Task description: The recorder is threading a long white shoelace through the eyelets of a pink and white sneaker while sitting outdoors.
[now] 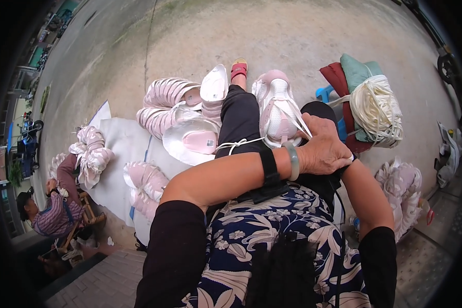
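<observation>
A pale pink and white mesh shoe upper (278,105) lies between my knees, its toe pointing away from me. White shoelace (288,109) runs along its front and into my fingers at its near right side. My left hand (321,149), a pale bangle at the wrist, reaches across my body and is closed on the shoelace. A small white bit shows at its fingertips. Behind it, my right hand is mostly hidden; the right forearm (364,200) leads up to it. A knotted white cord (239,143) crosses my left thigh.
Nested pink and white shoe uppers (174,100) lie on a white sheet (119,134) at left. More tied bundles (401,191) sit at right. A white lace hank (377,110) rests against folded cloths (358,69) on a blue stool (323,93). Another person (59,210) sits far left.
</observation>
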### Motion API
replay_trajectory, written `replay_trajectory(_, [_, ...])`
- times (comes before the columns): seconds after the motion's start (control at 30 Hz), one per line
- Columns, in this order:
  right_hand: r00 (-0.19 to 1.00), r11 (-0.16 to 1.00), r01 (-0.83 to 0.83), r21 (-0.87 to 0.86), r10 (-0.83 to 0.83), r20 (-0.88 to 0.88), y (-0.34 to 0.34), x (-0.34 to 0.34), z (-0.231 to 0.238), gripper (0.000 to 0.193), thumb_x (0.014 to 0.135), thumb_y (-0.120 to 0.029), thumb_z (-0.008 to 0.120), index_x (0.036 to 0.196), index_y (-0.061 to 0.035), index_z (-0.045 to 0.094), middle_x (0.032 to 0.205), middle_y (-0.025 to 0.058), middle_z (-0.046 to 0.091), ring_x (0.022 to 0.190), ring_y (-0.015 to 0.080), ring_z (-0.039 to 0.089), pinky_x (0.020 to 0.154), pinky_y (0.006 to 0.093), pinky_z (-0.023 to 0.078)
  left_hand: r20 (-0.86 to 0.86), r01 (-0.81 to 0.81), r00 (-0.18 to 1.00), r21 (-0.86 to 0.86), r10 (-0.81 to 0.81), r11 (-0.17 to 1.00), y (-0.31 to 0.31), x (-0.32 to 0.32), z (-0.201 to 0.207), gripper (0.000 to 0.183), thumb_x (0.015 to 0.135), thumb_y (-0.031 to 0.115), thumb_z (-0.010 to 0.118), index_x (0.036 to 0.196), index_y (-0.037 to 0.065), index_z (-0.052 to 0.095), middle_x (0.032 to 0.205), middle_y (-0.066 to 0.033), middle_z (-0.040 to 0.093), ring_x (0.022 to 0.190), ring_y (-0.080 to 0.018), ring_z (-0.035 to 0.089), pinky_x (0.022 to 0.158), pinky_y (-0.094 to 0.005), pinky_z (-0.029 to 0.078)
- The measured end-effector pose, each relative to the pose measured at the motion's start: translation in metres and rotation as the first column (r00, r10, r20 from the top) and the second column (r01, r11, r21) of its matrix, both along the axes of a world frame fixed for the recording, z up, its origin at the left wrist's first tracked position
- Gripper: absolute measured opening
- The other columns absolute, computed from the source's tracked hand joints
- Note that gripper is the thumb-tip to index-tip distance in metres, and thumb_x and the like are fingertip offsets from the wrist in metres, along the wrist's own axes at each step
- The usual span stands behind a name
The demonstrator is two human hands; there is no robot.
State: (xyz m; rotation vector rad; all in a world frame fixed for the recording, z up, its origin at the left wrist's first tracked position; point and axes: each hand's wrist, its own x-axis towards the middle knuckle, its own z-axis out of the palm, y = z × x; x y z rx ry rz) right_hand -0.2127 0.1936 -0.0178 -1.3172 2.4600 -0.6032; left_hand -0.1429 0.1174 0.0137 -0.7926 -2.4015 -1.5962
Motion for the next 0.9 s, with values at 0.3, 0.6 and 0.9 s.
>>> replay_trajectory(0.3, [0.971,0.996,0.087,-0.024,-0.079,0.226,0.014,-0.004,0.001,0.024,0.069,-0.019,0.067,0.084,-0.0054,0.054,0.076,0.015,0.061,0.072,0.0339,0.061,0.059,0.0371,0.046,0.048,-0.003,0.999,0.124,-0.003,0.992,-0.029,0.019,0.039,0.017,0.085,0.019,0.055,0.078,0.004,0.058,0.063,-0.017,0.056,0.06,-0.0366,0.056,0.057,-0.0419,0.044])
replay_trajectory(0.6, [0.9,0.81,0.299,-0.504,-0.064,0.43,-0.033,0.033,0.001,0.028,0.079,-0.011,0.066,0.107,-0.0073,0.062,0.073,0.0159,0.061,0.062,0.0244,0.06,0.059,0.0308,0.047,-0.141,-0.123,0.979,0.166,0.147,0.978,-0.027,0.01,0.039,0.013,0.072,0.016,0.062,0.072,0.006,0.053,0.061,-0.0155,0.056,0.063,-0.0359,0.059,0.059,-0.0436,0.045])
replay_trajectory(0.9, [0.763,0.811,0.345,-0.472,0.051,0.645,-0.038,0.029,0.012,0.021,0.087,-0.016,0.061,0.102,-0.0006,0.062,0.073,0.0077,0.062,0.067,0.0103,0.056,0.064,0.0252,0.046,-0.208,-0.104,0.971,0.068,0.116,0.992,-0.038,0.016,0.047,0.013,0.072,0.014,0.066,0.078,0.007,0.057,0.07,-0.0064,0.056,0.069,-0.0274,0.055,0.064,-0.0381,0.041])
